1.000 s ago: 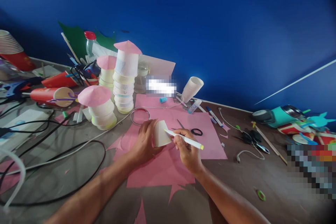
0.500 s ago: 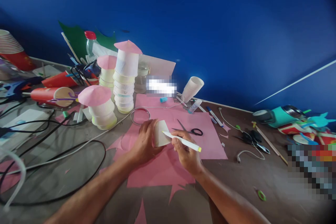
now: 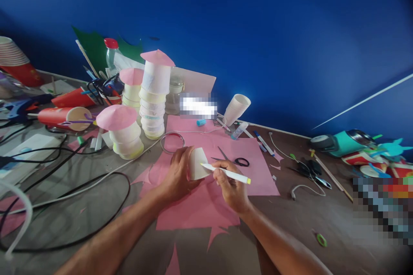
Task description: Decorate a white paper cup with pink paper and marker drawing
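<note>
Over the pink paper [image 3: 206, 206] at mid-counter, left hand [image 3: 177, 175] is wrapped round a white cup [image 3: 197, 163] tipped on its side, mouth toward 10 o'clock, while right hand [image 3: 229, 184] at its 4 o'clock pinches a marker [image 3: 226, 173], tip touching the cup's wall.

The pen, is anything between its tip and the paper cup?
Nothing visible. The right hand holds the pen with its tip right at the side of the paper cup, which the left hand holds over the pink paper.
</note>
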Available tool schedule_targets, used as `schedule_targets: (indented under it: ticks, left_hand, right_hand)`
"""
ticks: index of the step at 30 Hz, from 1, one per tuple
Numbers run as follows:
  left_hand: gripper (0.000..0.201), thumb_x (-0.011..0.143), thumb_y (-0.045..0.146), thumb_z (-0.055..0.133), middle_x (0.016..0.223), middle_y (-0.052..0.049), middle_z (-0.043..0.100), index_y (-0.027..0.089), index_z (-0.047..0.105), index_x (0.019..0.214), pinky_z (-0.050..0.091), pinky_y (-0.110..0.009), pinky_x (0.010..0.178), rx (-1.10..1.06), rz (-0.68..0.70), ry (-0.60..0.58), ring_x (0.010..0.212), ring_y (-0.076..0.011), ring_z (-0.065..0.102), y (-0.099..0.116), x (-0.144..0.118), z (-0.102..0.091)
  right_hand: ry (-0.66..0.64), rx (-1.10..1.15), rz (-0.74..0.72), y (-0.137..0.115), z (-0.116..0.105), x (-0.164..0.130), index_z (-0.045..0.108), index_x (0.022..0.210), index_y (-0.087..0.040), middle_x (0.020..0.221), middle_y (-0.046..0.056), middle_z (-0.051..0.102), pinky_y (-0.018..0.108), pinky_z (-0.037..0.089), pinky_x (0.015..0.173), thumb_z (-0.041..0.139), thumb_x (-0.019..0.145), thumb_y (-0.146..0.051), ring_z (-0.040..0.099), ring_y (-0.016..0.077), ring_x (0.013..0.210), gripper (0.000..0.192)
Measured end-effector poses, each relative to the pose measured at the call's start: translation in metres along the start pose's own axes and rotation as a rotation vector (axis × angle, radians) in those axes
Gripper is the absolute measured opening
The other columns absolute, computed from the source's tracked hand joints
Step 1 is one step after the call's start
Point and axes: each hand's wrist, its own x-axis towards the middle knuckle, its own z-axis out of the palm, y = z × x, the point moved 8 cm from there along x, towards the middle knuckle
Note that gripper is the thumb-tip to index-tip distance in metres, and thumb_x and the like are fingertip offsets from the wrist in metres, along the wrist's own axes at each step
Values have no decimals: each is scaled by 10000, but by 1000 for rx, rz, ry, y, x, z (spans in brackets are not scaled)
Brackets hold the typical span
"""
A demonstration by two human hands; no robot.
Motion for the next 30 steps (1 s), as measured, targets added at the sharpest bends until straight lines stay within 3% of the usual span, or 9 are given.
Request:
schedule_targets:
  ticks: [5, 9, 30]
  left_hand:
    - [825, 736, 380, 781, 1325, -199, 502, 193, 343, 1409, 470, -604, 1032, -16, 21, 2, 1266, -382, 497, 4, 1, -2]
    - [807, 755, 401, 766, 1324, -202, 495, 186, 341, 1407, 477, -596, 1030, -9, 22, -17, 1263, -378, 495, 5, 2, -2]
    - [863, 725, 339, 773, 1346, -206, 467, 163, 291, 1419, 437, -604, 1053, 10, 16, -33, 1277, -390, 469, -1, 0, 4]
  right_hand:
    - [79, 131, 50, 5, -5, -1, 614, 908, -208, 614, -37, 515, 239, 378, 482, 510, 956, -399, 444, 111, 505, 223]
    - [70, 169, 75, 5, -3, -1, 610, 865, -204, 586, -46, 490, 232, 335, 460, 521, 946, -423, 408, 104, 482, 250]
    - [6, 0, -15, -1, 0, -4, 624, 948, -213, 685, -5, 578, 260, 400, 511, 499, 962, -380, 494, 132, 551, 208]
